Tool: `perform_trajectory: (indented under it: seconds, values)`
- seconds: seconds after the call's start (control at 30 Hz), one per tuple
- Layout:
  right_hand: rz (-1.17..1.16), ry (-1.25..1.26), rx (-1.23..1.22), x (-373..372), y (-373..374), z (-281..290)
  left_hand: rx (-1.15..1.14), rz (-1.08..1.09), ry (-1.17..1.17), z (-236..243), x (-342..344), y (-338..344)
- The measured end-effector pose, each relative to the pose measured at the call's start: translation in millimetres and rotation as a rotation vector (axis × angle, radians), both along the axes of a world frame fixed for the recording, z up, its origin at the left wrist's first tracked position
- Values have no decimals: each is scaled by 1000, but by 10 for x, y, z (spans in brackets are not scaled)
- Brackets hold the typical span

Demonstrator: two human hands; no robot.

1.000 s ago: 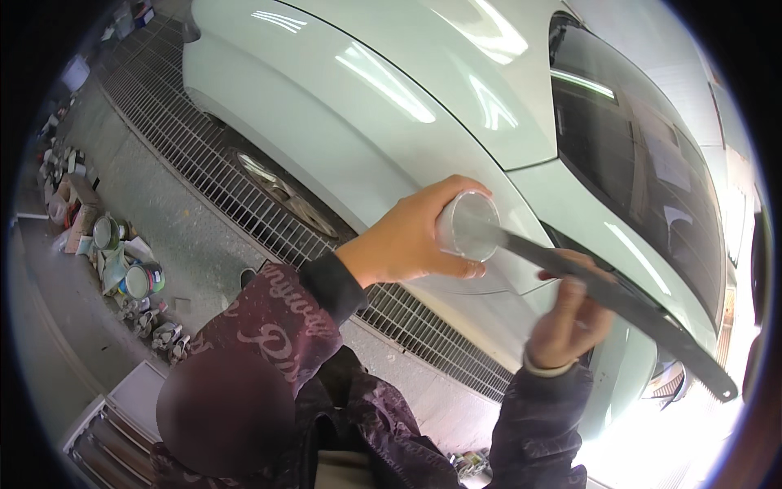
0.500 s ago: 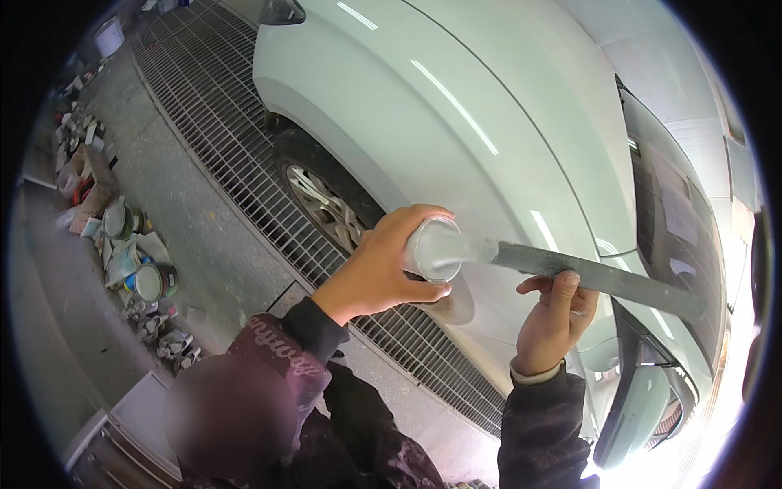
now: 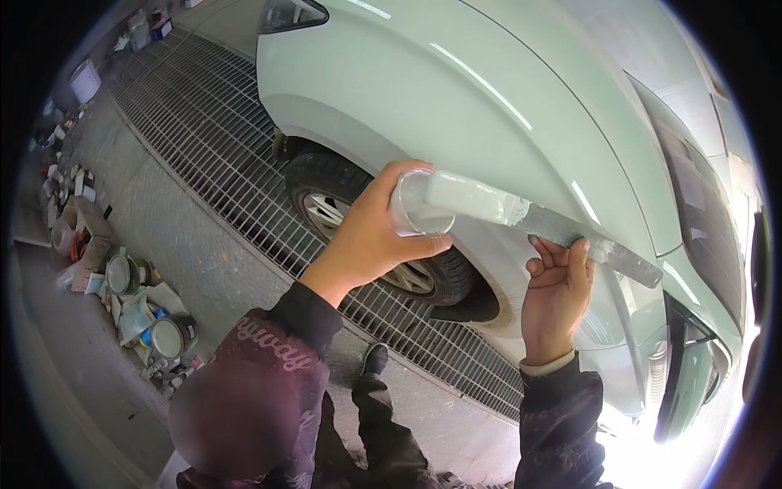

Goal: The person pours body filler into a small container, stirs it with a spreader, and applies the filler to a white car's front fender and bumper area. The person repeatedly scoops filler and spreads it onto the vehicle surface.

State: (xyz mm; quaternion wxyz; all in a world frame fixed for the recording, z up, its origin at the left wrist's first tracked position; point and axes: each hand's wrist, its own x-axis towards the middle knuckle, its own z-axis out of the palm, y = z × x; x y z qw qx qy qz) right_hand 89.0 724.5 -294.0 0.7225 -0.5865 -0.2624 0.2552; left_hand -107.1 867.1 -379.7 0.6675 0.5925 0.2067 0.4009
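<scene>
My left hand [image 3: 364, 231] is wrapped round a clear plastic cup [image 3: 416, 213], which is tilted with its mouth toward the right. What lies in the bottom of the cup is hard to make out. Between the thumb and fingers of my right hand [image 3: 560, 303] is a long, flat grey mixing stick [image 3: 599, 246]. Wet whitish paint [image 3: 474, 196] coats its left part, and that end rests at the cup's rim or just inside it. Both hands are held in front of the side of a pale green car [image 3: 456, 106].
Below the cup is the car's wheel [image 3: 330, 204], standing over a metal floor grating [image 3: 212, 155]. Paint cans [image 3: 169, 337], papers and a cardboard box [image 3: 91, 248] lie along the floor at the left. A side mirror [image 3: 692, 383] juts out at the lower right.
The stick has moved left to the cup, and its whitish coated end now shows clearly. The cup is raised slightly and its mouth turned more to the right. The view has shifted over the car.
</scene>
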Motion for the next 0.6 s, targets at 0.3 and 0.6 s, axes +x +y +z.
perform_trajectory:
  seconds: [0.3, 0.6]
  values:
    - [-66, 110, 53, -144, 56, -216, -91, -37, -19, -215, 16, 32]
    - [-120, 141, 71, -199, 74, -321, -176, -80, -31, -279, -61, 92]
